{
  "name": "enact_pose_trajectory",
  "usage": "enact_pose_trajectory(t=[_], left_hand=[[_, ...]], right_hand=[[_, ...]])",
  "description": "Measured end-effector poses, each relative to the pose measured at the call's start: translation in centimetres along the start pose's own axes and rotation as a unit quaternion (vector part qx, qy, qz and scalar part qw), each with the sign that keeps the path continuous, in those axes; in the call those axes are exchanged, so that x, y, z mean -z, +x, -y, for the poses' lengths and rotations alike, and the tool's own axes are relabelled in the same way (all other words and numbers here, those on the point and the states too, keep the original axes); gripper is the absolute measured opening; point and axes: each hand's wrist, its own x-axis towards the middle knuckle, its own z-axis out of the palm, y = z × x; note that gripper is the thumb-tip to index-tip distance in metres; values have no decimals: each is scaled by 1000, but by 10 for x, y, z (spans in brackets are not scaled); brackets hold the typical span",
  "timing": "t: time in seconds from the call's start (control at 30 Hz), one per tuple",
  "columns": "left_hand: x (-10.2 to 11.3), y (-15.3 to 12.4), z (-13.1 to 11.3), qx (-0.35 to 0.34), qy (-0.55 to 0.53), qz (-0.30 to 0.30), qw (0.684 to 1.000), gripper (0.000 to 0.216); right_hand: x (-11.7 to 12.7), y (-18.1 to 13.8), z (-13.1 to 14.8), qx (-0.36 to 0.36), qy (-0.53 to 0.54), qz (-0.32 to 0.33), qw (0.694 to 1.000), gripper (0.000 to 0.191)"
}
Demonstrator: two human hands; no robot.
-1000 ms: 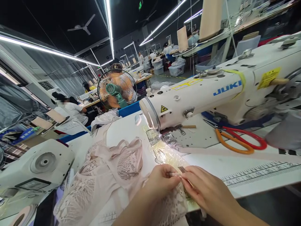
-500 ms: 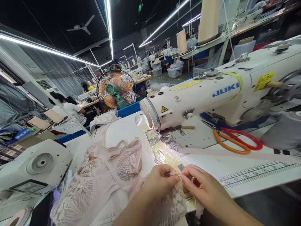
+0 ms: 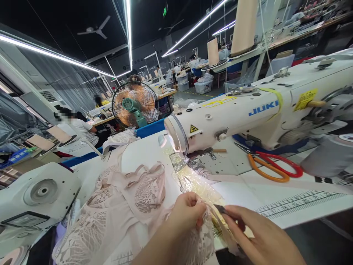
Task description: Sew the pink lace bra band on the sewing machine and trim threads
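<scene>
My left hand (image 3: 186,217) pinches the edge of a pale pink lace garment piece (image 3: 202,239) near the table's front edge. Between thumb and fingers, my right hand (image 3: 256,230) grips a small dark grey flat piece (image 3: 220,208), its kind not clear. This piece points left at the lace edge, by a narrow pale strip (image 3: 222,226) hanging between the hands. To the left of my hands, lace bras (image 3: 149,191) lie heaped on the white table. Just beyond is the sewing machine head (image 3: 179,134), its needle area lit, with shiny yellowish tape (image 3: 193,180) running toward me.
Scissors with orange and red handles (image 3: 271,167) lie right of the needle plate. A printed ruler (image 3: 298,202) runs along the front edge. A grey thread cone (image 3: 320,158) stands at the right, a fan (image 3: 135,105) behind the table. Another person (image 3: 79,127) sits far left.
My right hand has let go of the lace, shifted right and now grips the small dark piece that lay beside the hands. The left hand keeps its pinch on the lace.
</scene>
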Motion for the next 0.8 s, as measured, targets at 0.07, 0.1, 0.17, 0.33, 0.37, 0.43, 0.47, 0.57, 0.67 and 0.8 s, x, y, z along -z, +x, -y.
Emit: enact_pose_trajectory(t=[0.07,0.1,0.17,0.33,0.37,0.43,0.47,0.57,0.67,0.8], left_hand=[[1,0,2,-6,-7,5,1000,17],[1,0,3,-9,-11,6,1000,16],[2,0,4,-13,-17,11,1000,16],[1,0,3,8,-29,11,999,21],[1,0,2,12,-31,8,999,22],[1,0,0,18,-36,6,999,23],[0,0,-1,18,-38,5,999,24],[0,0,-1,14,-48,3,999,26],[0,-1,0,10,-52,1,999,29],[0,0,1,3,-56,2,998,28]], right_hand=[[-1,-2,3,1,13,60,998,17],[-3,-3,4,-3,5,82,997,20],[-9,-5,1,-14,-26,96,995,24],[-18,-6,-3,18,-71,69,995,29],[-19,-5,-2,26,-80,64,994,30],[-19,-4,0,39,-105,51,992,34],[-19,-4,1,45,-122,44,991,36],[-20,-1,3,66,-169,13,983,41],[-22,0,5,82,-188,2,979,43],[-24,1,6,91,-206,-3,974,44]])
